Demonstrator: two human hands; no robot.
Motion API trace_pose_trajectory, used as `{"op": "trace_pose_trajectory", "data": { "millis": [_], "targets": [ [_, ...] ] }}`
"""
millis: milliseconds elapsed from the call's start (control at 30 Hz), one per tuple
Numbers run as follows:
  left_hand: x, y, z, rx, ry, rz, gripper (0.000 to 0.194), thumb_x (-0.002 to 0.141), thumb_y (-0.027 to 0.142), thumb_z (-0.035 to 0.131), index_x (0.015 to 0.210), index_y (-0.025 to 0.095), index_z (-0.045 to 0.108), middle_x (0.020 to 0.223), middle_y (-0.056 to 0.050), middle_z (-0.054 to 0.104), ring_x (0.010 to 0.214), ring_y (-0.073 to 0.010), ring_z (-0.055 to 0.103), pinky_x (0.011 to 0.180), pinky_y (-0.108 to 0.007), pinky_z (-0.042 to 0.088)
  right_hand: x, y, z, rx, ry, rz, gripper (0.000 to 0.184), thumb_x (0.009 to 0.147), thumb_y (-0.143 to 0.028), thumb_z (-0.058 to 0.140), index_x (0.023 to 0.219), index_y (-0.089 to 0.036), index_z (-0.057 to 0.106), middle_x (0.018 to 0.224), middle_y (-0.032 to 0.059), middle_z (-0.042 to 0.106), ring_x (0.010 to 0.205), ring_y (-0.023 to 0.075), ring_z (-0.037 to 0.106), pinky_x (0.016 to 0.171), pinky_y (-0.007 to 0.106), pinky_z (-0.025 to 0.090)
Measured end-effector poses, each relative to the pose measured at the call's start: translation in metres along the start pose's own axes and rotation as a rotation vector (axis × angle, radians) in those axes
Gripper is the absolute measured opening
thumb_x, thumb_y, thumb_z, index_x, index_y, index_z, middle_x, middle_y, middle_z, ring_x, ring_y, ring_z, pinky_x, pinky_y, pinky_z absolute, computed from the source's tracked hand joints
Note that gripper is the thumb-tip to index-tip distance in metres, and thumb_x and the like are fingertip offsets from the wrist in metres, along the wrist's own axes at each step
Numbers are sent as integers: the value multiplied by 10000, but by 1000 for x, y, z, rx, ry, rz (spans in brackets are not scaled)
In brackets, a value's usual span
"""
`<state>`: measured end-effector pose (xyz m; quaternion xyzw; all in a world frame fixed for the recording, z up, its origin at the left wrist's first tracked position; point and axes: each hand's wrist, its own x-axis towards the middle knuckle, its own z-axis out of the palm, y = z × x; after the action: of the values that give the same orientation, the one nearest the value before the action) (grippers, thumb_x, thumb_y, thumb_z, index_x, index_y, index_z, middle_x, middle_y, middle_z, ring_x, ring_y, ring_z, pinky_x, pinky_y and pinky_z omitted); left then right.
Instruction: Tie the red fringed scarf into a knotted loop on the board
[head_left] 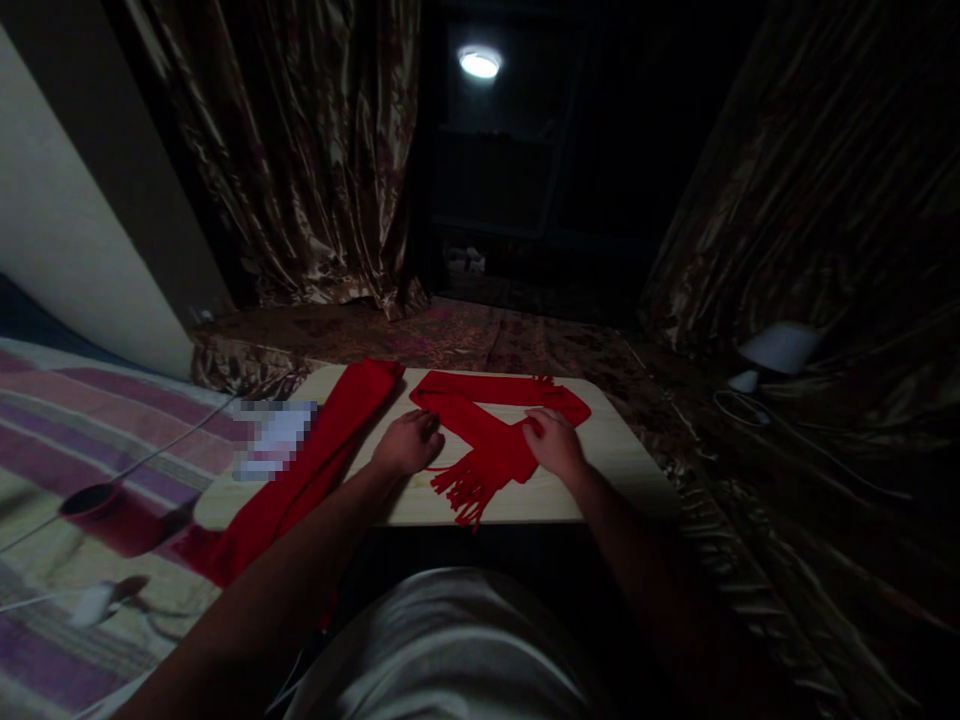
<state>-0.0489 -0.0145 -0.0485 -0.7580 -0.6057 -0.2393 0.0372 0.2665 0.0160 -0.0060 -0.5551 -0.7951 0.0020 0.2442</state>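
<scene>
A red scarf (491, 430) with a fringed end lies crossed over itself in a loop on a pale wooden board (630, 480). My right hand (556, 442) rests at the right side of the crossing, its fingers bent onto the fabric and red cloth showing between them. At the left edge of the loop is my left hand (407, 443), fingers curled in; what they hold, if anything, is hidden. A thin red strand (442, 469) runs from near that hand toward the fringe. Left of my forearm, a long red cloth (315, 465) lies diagonally and hangs over the board's near-left edge.
A blurred-out whitish item (274, 440) is at the board's left. A red cup-like container (112, 515) and a white plug-like object (94, 603) with cables lie on the striped bedding (45, 440). A white lamp (780, 347) stands at right. Curtains (322, 150) hang behind.
</scene>
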Motion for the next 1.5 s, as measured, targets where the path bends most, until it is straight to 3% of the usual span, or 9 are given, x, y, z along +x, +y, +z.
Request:
{"op": "trace_pose_trajectory", "data": {
  "millis": [133, 300, 700, 800, 900, 967, 1067, 1200, 1500],
  "targets": [
    [0, 2, -2, 7, -13, 3, 522, 924, 420, 455, 1327, 142, 637, 1348, -141, 654, 1317, -292, 558, 1130, -385, 429, -6, -29, 9, -4, -187, -187, 617, 954, -519, 508, 1513, -262, 462, 1562, 60, 460, 1388, 246, 439, 1155, 397, 320],
    [0, 3, -2, -33, 34, 6, 558, 936, 453, 472, 1372, 130, 604, 1373, -139, 637, 1342, -277, 536, 1152, -370, 410, -10, -44, 18, -57, -373, -213, 650, 976, -630, 398, 1556, -338, 379, 1650, 32, 311, 1477, 277, 314, 1200, 515, 188],
    [-1, 9, -17, -151, -133, 31, 610, 993, 540, 354, 1521, 254, 461, 1586, -50, 427, 1488, -264, 352, 1212, -475, 304, -18, -85, 33, -21, -372, -101, 689, 981, -675, 291, 1563, -314, 369, 1665, 67, 266, 1490, 342, 270, 1176, 617, 170],
    [-2, 10, -18, -122, -184, 22, 615, 995, 565, 341, 1544, 297, 414, 1608, -40, 387, 1503, -274, 320, 1196, -516, 299, -10, -91, 32, 49, -378, -135, 633, 998, -656, 278, 1487, -314, 490, 1607, 70, 393, 1444, 304, 372, 1159, 527, 266],
    [-2, 11, -16, -76, -214, 18, 626, 982, 582, 360, 1540, 305, 420, 1600, -54, 399, 1497, -289, 331, 1179, -552, 298, 19, -74, 20, 93, -309, -99, 544, 1059, -494, 238, 1225, -241, 691, 1275, 81, 694, 1172, 198, 614, 1005, 315, 424],
    [-2, 11, -15, -50, -221, 17, 630, 971, 580, 379, 1527, 291, 445, 1594, -65, 407, 1492, -296, 340, 1176, -565, 295, 47, -51, 9, 27, -182, 0, 447, 1054, -367, 307, 1135, -203, 715, 1129, 96, 741, 1045, 187, 658, 917, 270, 453],
    [-2, 11, -14, -31, -214, 20, 625, 965, 569, 385, 1512, 279, 471, 1591, -71, 408, 1489, -297, 346, 1173, -572, 296, 86, -11, -4, -87, -129, 157, 332, 986, -220, 428, 1143, -229, 720, 1119, 76, 754, 1023, 180, 675, 851, 236, 463],
    [-3, 12, -14, -29, -213, 18, 616, 964, 563, 386, 1504, 282, 482, 1588, -69, 415, 1486, -293, 352, 1174, -575, 294, 120, 23, -9, -236, -192, 233, 319, 948, -216, 476, 1111, -236, 749, 1103, 100, 758, 1021, 216, 687, 832, 268, 477],
    [-4, 10, -12, -52, -203, 23, 616, 955, 558, 415, 1507, 290, 477, 1587, -66, 417, 1487, -296, 349, 1179, -578, 288, 142, 29, 28, -275, -360, 114, 496, 885, -235, 590, 1380, -273, 599, 1366, 90, 648, 1204, 227, 617, 974, 314, 465]
  ]
}}
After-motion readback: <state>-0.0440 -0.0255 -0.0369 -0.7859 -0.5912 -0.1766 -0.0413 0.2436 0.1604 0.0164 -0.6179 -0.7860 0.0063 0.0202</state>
